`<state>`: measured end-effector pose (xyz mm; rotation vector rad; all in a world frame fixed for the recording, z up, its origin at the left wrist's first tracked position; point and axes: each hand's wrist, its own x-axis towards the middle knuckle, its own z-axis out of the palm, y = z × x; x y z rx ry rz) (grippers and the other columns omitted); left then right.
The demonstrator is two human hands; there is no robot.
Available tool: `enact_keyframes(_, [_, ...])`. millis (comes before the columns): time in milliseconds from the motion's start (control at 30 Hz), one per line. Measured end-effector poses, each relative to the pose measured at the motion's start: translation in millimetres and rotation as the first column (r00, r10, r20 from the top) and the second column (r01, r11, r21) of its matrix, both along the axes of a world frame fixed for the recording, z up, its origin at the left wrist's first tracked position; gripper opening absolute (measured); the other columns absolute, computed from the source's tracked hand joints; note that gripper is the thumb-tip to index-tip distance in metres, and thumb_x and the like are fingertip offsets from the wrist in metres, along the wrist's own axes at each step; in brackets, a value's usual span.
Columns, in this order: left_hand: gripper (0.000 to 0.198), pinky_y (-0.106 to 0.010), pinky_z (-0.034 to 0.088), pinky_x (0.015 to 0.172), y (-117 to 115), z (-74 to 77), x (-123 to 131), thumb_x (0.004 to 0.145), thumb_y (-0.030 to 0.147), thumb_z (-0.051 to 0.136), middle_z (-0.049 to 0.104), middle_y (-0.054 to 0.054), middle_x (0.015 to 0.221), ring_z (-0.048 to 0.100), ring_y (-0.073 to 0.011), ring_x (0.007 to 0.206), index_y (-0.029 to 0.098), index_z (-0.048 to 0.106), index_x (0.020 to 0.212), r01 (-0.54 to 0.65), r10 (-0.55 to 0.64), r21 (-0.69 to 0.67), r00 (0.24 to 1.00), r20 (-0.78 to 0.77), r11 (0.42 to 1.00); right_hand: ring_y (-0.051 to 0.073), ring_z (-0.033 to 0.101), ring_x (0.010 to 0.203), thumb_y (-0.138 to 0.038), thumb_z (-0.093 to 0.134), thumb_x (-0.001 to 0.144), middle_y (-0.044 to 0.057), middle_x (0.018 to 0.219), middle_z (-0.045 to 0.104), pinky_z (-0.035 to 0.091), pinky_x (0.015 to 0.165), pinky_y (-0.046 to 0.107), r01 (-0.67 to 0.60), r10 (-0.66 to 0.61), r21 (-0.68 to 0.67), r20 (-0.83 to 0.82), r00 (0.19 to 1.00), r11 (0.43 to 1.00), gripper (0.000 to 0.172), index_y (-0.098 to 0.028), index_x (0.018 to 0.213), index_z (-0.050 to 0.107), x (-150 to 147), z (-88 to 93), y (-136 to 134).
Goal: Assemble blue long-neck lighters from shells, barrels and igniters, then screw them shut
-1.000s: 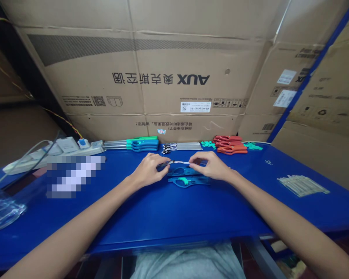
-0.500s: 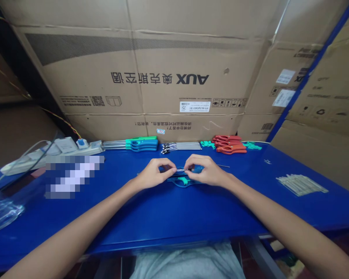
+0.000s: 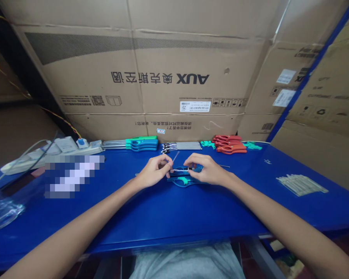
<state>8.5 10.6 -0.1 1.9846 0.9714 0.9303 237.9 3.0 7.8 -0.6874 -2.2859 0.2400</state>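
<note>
Pinching, left hand: the left hand (image 3: pixel 153 170) has thumb and fingertips together on the white wires (image 3: pixel 180 170); a thin pale strip (image 3: pixel 176 156) slants up from the same fingertips.
Right hand: the right hand (image 3: pixel 207 169) has thumb and forefinger closed about a small black piece (image 3: pixel 190 168), mostly hidden by the fingers, at the other end of the wires.
Wires: they span the gap between the two hands, just above the blue shells.
Blue shells: an upper shell half (image 3: pixel 177 174) lies on the blue table (image 3: pixel 174 217) beneath the wires, partly covered by the hands; a lower shell half (image 3: pixel 189 186) lies just beside it, nearer the person, with a green trigger (image 3: pixel 185 180) in it.
Thin rod: a rod (image 3: pixel 225 166) shows beyond the right hand; whether it joins the black piece, I cannot tell.
Back row: from the left, stacked blue lighters (image 3: pixel 144 145), metal tubes with wires (image 3: pixel 189 146), green parts (image 3: pixel 208 144) and red-orange shells (image 3: pixel 229 144), before a cardboard panel (image 3: pixel 163 50).
Right side: a bundle of pale sticks (image 3: pixel 301 185) lies well apart from the hands.
Left side: a white power strip (image 3: pixel 26 161) holds plugs.
</note>
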Motion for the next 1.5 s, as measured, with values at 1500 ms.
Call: enact_keyframes(1500, [0.021,-0.032,0.052,0.080,0,-19.4,-5,0.095,0.020,0.047,0.069,-0.009,0.100,0.065,-0.0196,0.089,0.017,0.062,0.109,0.172,0.046,0.490,0.915,-0.401,0.855,0.016,0.064,0.078,-0.026,0.056,0.092,0.003,0.086,0.070,0.047,0.070,0.026,0.102,-0.024,-0.235,0.311,0.950,0.967,0.009,-0.022,0.096,0.064,16,-2.6,0])
